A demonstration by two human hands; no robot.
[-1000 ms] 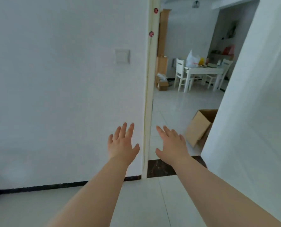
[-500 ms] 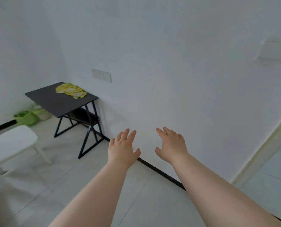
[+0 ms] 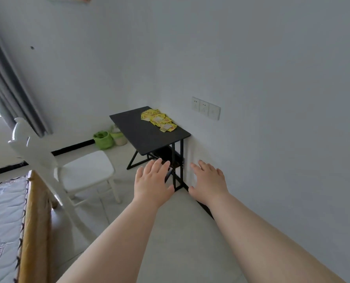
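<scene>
The black side table (image 3: 149, 137) stands in the room's corner, its long edge against the white wall (image 3: 272, 99) on the right. A loose heap of yellow packets (image 3: 158, 120) lies on the far right part of its top, near the wall. Under the top sits a dark lower shelf (image 3: 166, 155) within the black metal legs.

Both bare forearms stretch forward from the bottom of the view, nearly straight and roughly parallel, backs of the hands up. The left hand (image 3: 152, 181) hangs in the air in front of the table's near legs, palm down, fingers straight and slightly spread, thumb out to the side. It holds nothing and touches nothing. The right hand (image 3: 207, 180) is level with it and just beside it, close to the wall, also flat and wide with fingers spread, empty. Whether it touches the wall cannot be told.

A triple wall socket (image 3: 205, 108) sits on the wall above the table. A black baseboard (image 3: 205, 209) runs along the pale tiled floor (image 3: 180, 231) under the right wrist. Left of the table stands a white chair (image 3: 86, 172), and behind it, against the far wall, a green basket (image 3: 103, 139). A bed (image 3: 4, 221) with a wooden frame fills the lower left, and a grey curtain (image 3: 10, 88) hangs at the left edge.
</scene>
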